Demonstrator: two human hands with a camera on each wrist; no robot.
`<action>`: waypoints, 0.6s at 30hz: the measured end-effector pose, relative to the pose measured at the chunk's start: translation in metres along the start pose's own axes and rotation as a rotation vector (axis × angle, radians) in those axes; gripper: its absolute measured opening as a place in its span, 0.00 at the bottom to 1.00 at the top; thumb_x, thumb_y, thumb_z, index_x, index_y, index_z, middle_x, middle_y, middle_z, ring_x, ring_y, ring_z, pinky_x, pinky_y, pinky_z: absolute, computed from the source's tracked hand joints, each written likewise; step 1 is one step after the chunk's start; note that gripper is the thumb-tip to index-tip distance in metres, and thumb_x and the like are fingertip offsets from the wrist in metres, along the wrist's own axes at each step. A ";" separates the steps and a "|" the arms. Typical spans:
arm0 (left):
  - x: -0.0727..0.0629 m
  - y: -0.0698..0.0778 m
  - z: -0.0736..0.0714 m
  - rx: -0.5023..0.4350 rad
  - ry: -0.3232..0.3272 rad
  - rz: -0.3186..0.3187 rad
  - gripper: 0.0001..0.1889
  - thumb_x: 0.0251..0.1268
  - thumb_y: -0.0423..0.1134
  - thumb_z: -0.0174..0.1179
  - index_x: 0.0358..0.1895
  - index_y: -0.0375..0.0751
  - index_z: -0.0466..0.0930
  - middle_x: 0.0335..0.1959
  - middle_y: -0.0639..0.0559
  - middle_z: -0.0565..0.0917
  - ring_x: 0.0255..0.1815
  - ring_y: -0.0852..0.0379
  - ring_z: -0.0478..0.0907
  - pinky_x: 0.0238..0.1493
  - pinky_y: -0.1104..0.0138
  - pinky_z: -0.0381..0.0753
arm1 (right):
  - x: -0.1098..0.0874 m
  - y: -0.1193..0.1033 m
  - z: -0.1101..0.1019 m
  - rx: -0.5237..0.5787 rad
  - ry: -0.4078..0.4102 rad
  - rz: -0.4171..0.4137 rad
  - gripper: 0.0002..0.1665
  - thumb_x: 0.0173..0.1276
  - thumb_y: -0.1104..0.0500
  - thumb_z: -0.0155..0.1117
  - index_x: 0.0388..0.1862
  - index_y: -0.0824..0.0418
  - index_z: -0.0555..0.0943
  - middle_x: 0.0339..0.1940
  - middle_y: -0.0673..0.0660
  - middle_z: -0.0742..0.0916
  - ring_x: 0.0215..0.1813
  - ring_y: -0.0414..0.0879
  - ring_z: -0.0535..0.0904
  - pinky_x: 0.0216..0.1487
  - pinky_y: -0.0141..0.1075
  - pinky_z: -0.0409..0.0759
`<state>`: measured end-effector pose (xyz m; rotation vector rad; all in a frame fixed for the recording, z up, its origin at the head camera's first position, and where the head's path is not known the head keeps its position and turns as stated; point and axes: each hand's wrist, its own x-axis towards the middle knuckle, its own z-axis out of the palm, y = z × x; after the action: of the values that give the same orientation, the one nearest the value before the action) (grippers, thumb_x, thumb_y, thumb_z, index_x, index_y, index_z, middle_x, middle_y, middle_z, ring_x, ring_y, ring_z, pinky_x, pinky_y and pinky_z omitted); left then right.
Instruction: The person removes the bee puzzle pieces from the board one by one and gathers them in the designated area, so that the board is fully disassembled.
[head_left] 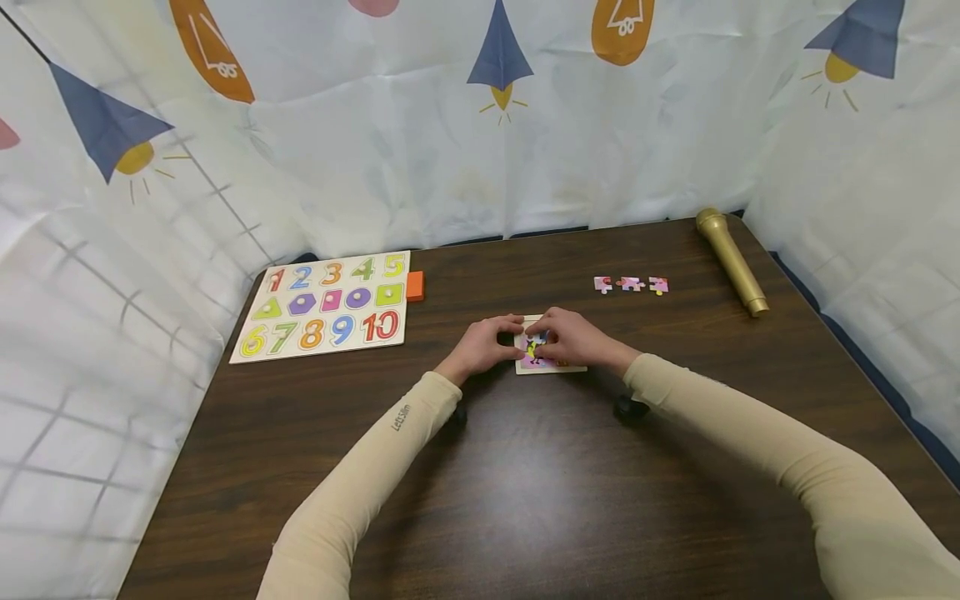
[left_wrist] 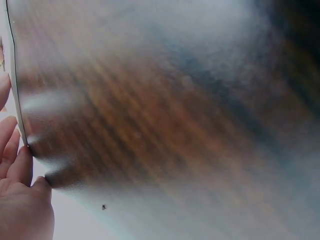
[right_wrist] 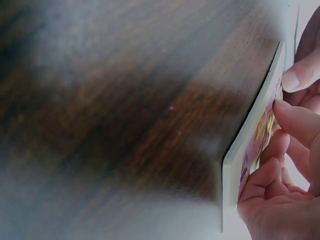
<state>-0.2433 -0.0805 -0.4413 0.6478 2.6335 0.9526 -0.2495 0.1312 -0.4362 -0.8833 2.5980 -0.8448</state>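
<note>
A small pale-framed jigsaw puzzle board point(head_left: 551, 369) with a pink, yellow and blue picture lies flat on the table, partly covered by both hands. My left hand point(head_left: 485, 346) holds the board's left side, thumb near the front and fingers farther back. In the left wrist view, its fingertips point(left_wrist: 22, 162) meet the board's thin edge. Over the picture, my right hand point(head_left: 579, 340) curls its thumb and index finger around a puzzle piece point(head_left: 534, 343), which they largely hide. In the right wrist view, the right thumb point(right_wrist: 295, 120) touches the picture surface.
Three loose pink puzzle pieces point(head_left: 632, 284) lie in a row behind and right of the board. A gold microphone point(head_left: 731, 260) rests at the far right. At the left lies a number-and-shape board point(head_left: 318, 308), with an orange block point(head_left: 416, 286) beside it. Patterned curtains point(head_left: 420, 125) border the table.
</note>
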 end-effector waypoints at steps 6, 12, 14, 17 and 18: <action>0.001 -0.001 0.000 -0.002 0.002 -0.004 0.24 0.61 0.41 0.69 0.60 0.38 0.79 0.69 0.52 0.72 0.72 0.52 0.65 0.71 0.57 0.61 | -0.002 0.001 -0.002 0.071 0.005 0.046 0.22 0.65 0.59 0.68 0.58 0.60 0.82 0.46 0.57 0.80 0.37 0.46 0.74 0.36 0.36 0.74; 0.001 0.000 0.000 0.003 0.003 -0.003 0.24 0.61 0.40 0.69 0.60 0.38 0.80 0.69 0.51 0.72 0.71 0.53 0.65 0.71 0.58 0.61 | -0.004 0.002 -0.002 0.118 0.013 0.106 0.22 0.65 0.57 0.69 0.59 0.58 0.82 0.46 0.56 0.80 0.38 0.47 0.74 0.36 0.36 0.72; 0.000 0.000 0.000 0.002 0.002 -0.002 0.24 0.61 0.40 0.69 0.60 0.38 0.80 0.69 0.51 0.72 0.71 0.52 0.65 0.71 0.58 0.61 | -0.004 0.002 -0.002 0.119 0.018 0.112 0.23 0.65 0.56 0.69 0.59 0.58 0.82 0.46 0.56 0.80 0.39 0.47 0.74 0.37 0.37 0.72; -0.001 0.001 -0.001 -0.002 -0.002 -0.005 0.24 0.61 0.40 0.69 0.61 0.38 0.79 0.69 0.51 0.72 0.71 0.52 0.65 0.71 0.57 0.61 | -0.004 0.003 -0.001 0.115 0.027 0.106 0.23 0.65 0.55 0.69 0.59 0.58 0.82 0.47 0.56 0.81 0.42 0.48 0.75 0.40 0.39 0.73; -0.001 0.001 -0.001 -0.004 -0.003 -0.006 0.25 0.61 0.40 0.68 0.61 0.38 0.79 0.69 0.51 0.72 0.71 0.52 0.65 0.71 0.57 0.61 | -0.005 0.004 -0.001 0.116 0.031 0.104 0.23 0.66 0.56 0.69 0.59 0.58 0.82 0.48 0.57 0.81 0.43 0.48 0.75 0.42 0.40 0.74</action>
<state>-0.2421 -0.0808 -0.4401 0.6394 2.6291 0.9539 -0.2479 0.1371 -0.4371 -0.7028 2.5658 -0.9758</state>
